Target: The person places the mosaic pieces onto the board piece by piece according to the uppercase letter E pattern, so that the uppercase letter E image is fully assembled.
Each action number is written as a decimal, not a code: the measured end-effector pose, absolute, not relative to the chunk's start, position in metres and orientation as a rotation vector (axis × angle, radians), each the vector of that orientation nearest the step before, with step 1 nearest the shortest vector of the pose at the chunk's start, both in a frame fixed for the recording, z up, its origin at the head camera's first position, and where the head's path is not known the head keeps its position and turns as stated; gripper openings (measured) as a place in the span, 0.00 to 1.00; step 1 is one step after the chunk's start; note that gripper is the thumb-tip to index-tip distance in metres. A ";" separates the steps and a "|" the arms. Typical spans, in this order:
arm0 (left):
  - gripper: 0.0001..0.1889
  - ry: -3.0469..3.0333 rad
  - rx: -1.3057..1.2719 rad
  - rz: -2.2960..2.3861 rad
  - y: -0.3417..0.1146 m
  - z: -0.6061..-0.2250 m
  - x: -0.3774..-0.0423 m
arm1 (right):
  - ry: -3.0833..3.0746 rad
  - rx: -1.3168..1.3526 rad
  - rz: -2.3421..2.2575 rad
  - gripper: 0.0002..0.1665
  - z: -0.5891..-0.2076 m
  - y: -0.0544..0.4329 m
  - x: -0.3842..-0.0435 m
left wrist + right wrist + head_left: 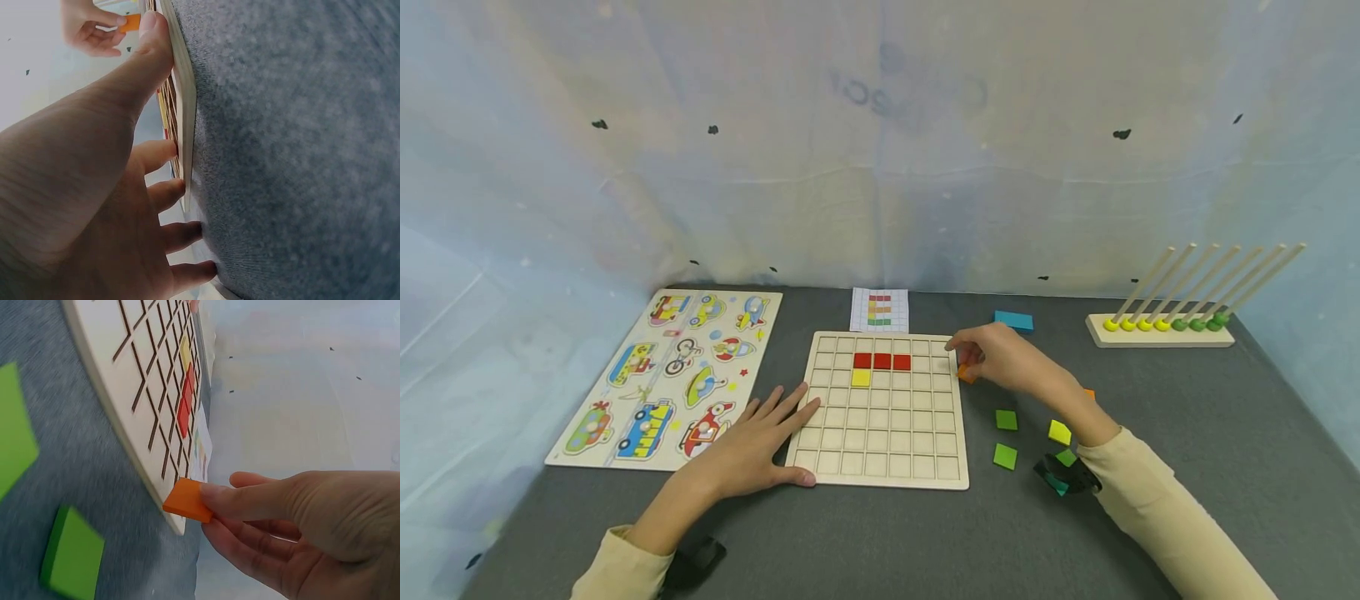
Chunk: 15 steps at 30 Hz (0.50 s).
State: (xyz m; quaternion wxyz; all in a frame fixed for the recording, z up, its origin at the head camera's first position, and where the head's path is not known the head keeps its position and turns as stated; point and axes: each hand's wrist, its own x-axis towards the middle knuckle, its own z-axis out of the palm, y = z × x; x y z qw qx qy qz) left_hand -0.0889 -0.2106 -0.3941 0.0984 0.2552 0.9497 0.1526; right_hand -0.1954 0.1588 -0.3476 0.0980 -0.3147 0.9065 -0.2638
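Observation:
A wooden grid board (880,433) lies on the dark table, with three red tiles (882,361) in a row and one yellow tile (861,378) below the leftmost of them. My left hand (756,446) rests spread at the board's left edge, its thumb at the near corner and fingertips along the side. At the right edge my right hand (1003,358) pinches an orange tile (187,500) between thumb and fingers, close beside the board's far right corner. Behind the board lies a paper (880,310) printed with a coloured grid pattern.
Green tiles (1006,420), a yellow tile (1060,432) and others lie right of the board, some partly under the right wrist. A blue tile (1013,321) sits behind the right hand. A picture puzzle board (662,375) lies left; a bead stand (1161,336) with upright rods stands back right.

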 end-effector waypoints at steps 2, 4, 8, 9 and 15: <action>0.52 2.812 0.755 0.452 -0.211 -0.394 -0.089 | 2.682 -0.955 -0.782 0.22 -0.347 0.152 -0.196; 0.52 2.813 0.756 0.451 -0.211 -0.395 -0.089 | 2.682 -0.981 -0.779 0.22 -0.347 0.145 -0.198; 0.52 2.813 0.757 0.450 -0.211 -0.395 -0.089 | 2.669 -1.014 -0.778 0.22 -0.349 0.132 -0.199; 0.53 2.814 0.755 0.448 -0.211 -0.395 -0.089 | 2.663 -1.018 -0.786 0.22 -0.349 0.129 -0.199; 0.53 2.816 0.745 0.444 -0.211 -0.395 -0.089 | 2.561 -1.083 -0.915 0.20 -0.356 0.108 -0.200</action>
